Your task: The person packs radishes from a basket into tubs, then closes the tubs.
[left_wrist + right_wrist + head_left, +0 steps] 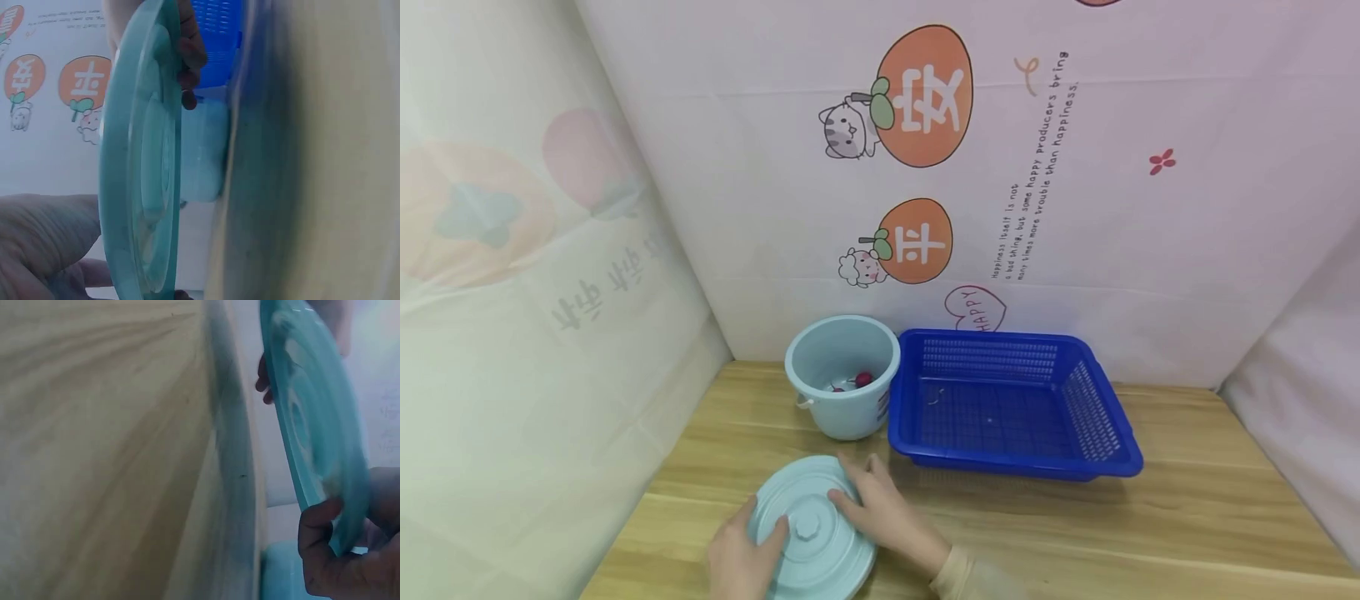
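Both hands hold a round, pale blue-green lid (808, 527) with a small knob in its middle. My left hand (743, 552) grips the lid's left rim, thumb on top and fingers beneath. On the opposite side, my right hand (887, 510) grips the right rim, its thumb lying over the top face. Both wrist views show the lid (140, 156) raised off the table, with fingers curled under its edge. Behind it stands a matching bucket (848, 418), uncovered, with a pale handle at its side. Inside the bucket lie small dark red round things (864, 379).
A blue plastic basket (1015, 463) with slotted walls stands right of the bucket, close against it. A small thin curved piece (936, 400) lies in it. Printed cloth (760, 183) hangs behind and on the sides of the wooden table (1195, 517).
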Tool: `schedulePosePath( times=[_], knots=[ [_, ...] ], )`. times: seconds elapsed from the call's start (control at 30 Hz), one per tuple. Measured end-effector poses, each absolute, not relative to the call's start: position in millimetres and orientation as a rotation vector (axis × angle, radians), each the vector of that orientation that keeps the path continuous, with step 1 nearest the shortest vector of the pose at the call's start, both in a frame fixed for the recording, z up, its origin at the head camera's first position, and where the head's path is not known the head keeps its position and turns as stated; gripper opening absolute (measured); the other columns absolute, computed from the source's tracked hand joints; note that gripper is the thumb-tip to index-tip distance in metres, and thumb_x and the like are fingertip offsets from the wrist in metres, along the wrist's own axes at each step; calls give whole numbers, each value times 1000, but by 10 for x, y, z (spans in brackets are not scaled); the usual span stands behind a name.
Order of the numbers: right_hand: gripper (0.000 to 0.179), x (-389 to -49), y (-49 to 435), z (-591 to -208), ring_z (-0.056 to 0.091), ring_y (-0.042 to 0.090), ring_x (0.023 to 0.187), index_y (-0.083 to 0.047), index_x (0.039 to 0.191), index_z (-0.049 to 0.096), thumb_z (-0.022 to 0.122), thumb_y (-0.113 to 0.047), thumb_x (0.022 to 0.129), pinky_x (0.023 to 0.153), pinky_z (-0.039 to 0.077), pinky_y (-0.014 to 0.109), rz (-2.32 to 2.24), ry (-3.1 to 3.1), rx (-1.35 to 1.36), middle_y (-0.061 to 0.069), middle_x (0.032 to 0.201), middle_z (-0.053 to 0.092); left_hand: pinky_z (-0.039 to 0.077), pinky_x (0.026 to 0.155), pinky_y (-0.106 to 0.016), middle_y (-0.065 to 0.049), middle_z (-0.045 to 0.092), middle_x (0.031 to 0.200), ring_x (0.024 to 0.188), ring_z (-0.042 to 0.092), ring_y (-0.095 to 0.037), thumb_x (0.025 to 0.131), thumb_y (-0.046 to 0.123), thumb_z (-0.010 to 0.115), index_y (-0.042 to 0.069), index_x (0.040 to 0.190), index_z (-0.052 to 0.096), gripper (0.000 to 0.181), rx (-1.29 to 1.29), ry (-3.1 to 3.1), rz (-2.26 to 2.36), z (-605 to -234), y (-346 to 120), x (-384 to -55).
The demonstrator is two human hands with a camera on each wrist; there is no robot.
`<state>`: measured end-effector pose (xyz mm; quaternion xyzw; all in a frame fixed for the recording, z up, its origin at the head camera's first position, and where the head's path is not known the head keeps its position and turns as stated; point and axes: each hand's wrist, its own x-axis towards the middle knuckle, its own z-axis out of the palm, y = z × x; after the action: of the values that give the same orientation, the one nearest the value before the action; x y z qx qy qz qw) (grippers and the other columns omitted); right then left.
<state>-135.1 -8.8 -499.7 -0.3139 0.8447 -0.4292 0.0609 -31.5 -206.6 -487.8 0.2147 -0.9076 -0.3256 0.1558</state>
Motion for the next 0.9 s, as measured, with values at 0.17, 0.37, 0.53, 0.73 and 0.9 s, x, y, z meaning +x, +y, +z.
schedulePosePath(
  times=[0.17, 0.37, 0.53, 0.73, 0.9],
  knots=[
    [64, -1270, -103, -4854, 59, 20, 106, 5, 156, 45, 62, -32, 107, 95, 55, 38, -1300, 2671, -1012, 13, 122, 54, 47, 103, -68, -40, 61, 132, 122, 58, -61, 88, 29, 83, -16, 135, 61, 68, 505, -2560, -922, -4726, -2045, -263],
    [58, -1212, -38, -4583, 55, 35, 138, 8, 158, 40, 53, -25, 112, 111, 48, 51, -1301, 2688, -1094, 25, 154, 50, 42, 107, -69, -35, 58, 142, 129, 54, -59, 86, 30, 85, -10, 140, 61, 71, 469, -2470, -899, -4516, -1965, -197],
    [57, -1144, 19, -4403, 45, 38, 147, 10, 157, 39, 52, -21, 112, 115, 44, 53, -1278, 2768, -1172, 26, 160, 44, 45, 106, -65, -26, 59, 146, 131, 57, -52, 82, 28, 89, -2, 141, 65, 71, 437, -2333, -869, -4413, -1878, -133],
    [73, -1001, 84, -4224, 36, 39, 153, 4, 162, 34, 58, -39, 109, 119, 38, 54, -1270, 2892, -1182, 24, 165, 37, 35, 114, -14, -21, 65, 141, 125, 63, -48, 72, 21, 94, 2, 142, 66, 78, 395, -2138, -801, -4350, -1771, -102],
    [83, -911, 117, -4136, 36, 40, 153, -1, 166, 27, 62, -46, 106, 117, 40, 56, -1267, 2969, -1205, 23, 167, 33, 32, 108, -5, -18, 69, 136, 131, 63, -23, 66, 14, 96, 5, 141, 69, 80, 316, -1998, -746, -4344, -1721, -135]
  ],
)
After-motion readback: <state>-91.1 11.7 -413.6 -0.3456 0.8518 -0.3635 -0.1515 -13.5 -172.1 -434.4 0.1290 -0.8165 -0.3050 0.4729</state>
